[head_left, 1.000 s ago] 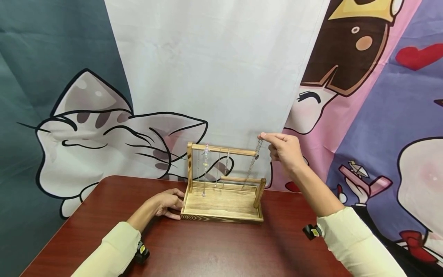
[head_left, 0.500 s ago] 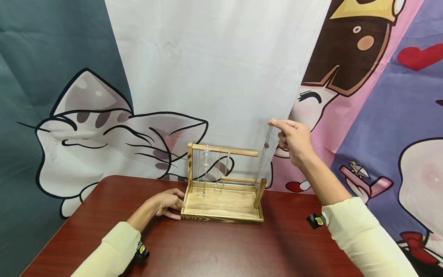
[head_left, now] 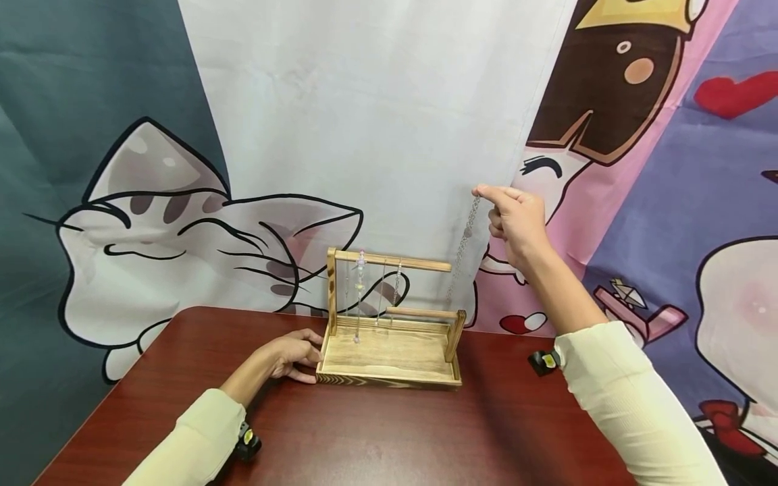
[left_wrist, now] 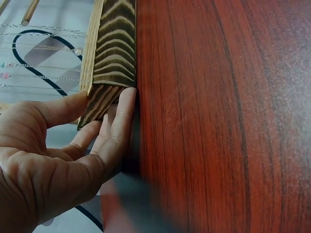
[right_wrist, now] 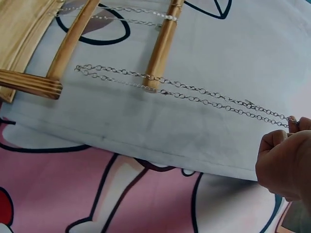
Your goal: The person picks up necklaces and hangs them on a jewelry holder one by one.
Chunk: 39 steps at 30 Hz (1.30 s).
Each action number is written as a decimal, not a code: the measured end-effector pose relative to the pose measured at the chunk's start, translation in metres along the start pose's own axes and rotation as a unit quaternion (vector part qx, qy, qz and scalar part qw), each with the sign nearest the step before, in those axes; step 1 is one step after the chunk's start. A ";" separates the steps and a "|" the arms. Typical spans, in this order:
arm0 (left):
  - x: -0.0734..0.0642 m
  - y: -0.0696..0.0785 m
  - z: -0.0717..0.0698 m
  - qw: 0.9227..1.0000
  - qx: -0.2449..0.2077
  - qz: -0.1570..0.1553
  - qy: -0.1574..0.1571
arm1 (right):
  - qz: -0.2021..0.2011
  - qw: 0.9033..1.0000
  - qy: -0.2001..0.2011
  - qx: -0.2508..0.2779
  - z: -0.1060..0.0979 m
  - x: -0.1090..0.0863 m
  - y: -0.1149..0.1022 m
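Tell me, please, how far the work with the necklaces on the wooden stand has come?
Done: the silver link chain hangs clear of the wooden jewellery stand, in the right hand pinch grip. In hand: the left hand steadies the base. Left: several thin necklaces hang on the top bar.

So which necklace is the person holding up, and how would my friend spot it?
Find the wooden stand on the red-brown table. Just right of its top bar, the right hand pinches a silver chain. It alone hangs free in the air; the other chains dangle from the bar.
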<state>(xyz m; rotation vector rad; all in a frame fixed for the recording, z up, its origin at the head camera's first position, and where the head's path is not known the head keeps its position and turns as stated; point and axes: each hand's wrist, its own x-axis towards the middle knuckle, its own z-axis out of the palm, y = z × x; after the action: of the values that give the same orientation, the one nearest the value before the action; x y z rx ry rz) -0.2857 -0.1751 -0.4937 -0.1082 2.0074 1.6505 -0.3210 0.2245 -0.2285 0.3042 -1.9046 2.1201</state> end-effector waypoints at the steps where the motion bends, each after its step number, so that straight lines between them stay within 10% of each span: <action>1: 0.000 0.000 0.000 1.000 0.001 0.001 0.000 | 0.002 1.000 0.000 0.000 0.000 0.001 0.002; 39: -0.002 -0.002 -0.001 1.000 -0.002 0.003 0.007 | 0.112 0.990 -0.033 -0.084 0.028 -0.025 0.088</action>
<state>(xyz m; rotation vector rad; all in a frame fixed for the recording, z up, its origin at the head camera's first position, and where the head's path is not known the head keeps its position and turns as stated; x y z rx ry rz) -0.2832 -0.1768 -0.4943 -0.1173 2.0169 1.6620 -0.3283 0.1870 -0.3165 0.1317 -2.2343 2.0882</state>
